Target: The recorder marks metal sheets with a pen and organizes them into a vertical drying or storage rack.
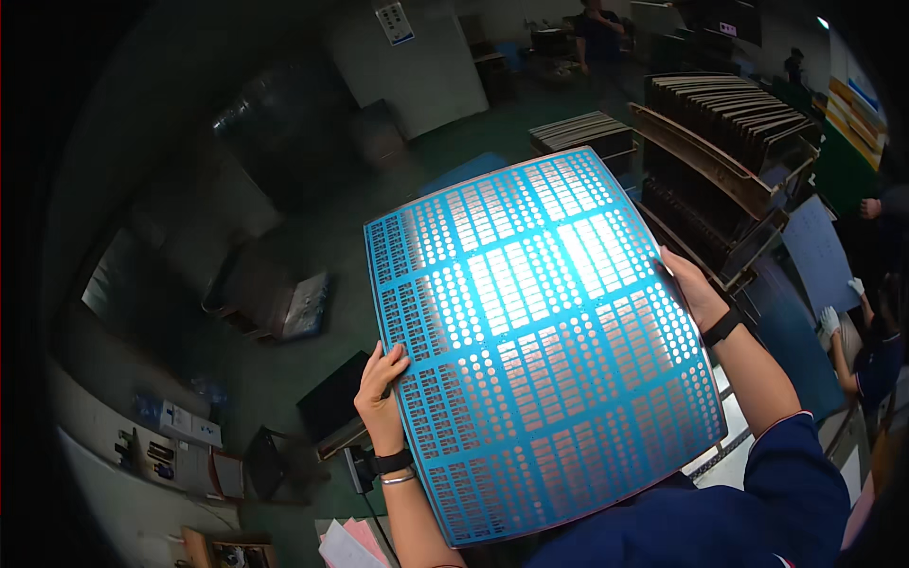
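A large blue circuit board panel (568, 317), patterned with rows of shiny coppery pads and dots, is held up tilted in front of me. Bright light glares off its upper middle. My left hand (382, 383) grips the panel's left edge, fingers curled over the front. On the right edge, higher up, my right hand (693, 287) is closed around the rim; some of its fingers are hidden behind the panel. Dark bands circle both wrists, and a silver bangle sits on the left one.
Racks of upright panels (729, 123) stand at the back right. At the far right, a co-worker's gloved hands (838, 312) hold a pale sheet (816, 251). Another person (600, 38) stands at the back. Pink and white papers (350, 544) lie below my left arm, near a dark cable.
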`<state>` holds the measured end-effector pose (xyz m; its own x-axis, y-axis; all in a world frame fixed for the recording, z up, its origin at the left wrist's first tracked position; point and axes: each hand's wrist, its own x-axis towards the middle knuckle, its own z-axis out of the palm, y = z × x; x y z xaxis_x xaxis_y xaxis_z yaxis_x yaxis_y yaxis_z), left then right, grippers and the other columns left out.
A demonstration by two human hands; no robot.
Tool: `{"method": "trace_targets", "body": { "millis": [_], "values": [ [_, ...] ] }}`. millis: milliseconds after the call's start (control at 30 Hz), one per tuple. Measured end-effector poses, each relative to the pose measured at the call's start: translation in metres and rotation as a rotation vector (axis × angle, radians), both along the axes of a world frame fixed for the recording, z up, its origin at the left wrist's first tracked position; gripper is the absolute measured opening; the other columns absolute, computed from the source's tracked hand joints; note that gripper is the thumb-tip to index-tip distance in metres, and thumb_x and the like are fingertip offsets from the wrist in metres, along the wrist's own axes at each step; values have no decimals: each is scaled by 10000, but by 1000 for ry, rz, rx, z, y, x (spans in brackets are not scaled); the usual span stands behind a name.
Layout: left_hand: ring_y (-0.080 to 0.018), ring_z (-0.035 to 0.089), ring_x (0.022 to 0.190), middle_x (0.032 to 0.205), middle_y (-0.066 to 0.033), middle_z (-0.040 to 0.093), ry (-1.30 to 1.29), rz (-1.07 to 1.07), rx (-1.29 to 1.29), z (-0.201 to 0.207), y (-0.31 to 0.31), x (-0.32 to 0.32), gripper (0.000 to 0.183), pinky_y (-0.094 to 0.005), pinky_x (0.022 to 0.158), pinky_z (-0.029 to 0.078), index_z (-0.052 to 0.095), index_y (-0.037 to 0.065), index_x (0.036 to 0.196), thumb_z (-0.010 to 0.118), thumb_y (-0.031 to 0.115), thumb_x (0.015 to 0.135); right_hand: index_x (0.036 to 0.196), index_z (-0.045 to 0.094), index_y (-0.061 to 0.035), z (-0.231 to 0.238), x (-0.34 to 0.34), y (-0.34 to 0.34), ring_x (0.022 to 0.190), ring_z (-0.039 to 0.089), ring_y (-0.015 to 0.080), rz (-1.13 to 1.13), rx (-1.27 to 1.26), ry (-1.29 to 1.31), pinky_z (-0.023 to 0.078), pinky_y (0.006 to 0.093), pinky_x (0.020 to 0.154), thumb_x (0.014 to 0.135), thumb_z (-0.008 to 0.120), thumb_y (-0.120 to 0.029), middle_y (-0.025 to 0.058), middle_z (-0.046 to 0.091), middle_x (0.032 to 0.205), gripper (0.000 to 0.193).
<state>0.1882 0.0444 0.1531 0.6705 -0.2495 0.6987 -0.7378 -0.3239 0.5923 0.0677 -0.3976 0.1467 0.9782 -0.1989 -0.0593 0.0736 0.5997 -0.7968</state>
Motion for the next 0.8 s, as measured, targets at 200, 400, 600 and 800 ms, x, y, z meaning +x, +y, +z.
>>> {"method": "trace_targets", "body": {
  "millis": [200,400,600,800],
  "values": [
    [-167,644,964,1106,-126,649,888,-150,-489,-21,-3,-6,321,-293,812,554,529,-12,1253,564,84,949,1258,503,39,-10,-5,-6,879,675,124,-53,-78,-46,576,246,755,989,499,-239,118,657,1041,387],
    [-186,598,1076,1171,-103,604,1058,-519,-753,-38,-10,-16,358,-322,907,518,464,10,1259,392,278,1032,1223,522,37,-7,12,-28,835,680,120,-119,-107,-42,578,238,736,1005,449,-209,111,663,998,337],
    [-198,623,1031,1153,-118,616,1042,-384,-721,-49,-33,-12,302,-338,896,522,478,-6,1241,463,184,1006,1200,525,52,-6,23,-40,770,684,117,14,40,2,600,248,684,1029,370,-193,125,660,956,337],
    [-210,621,1041,1196,-131,607,1058,-296,-733,-66,-41,-12,374,-343,910,508,473,-28,1282,515,190,981,1184,561,45,-32,-8,-64,826,684,120,131,-39,46,590,216,688,1019,427,-248,116,664,962,362]
  ]
}}
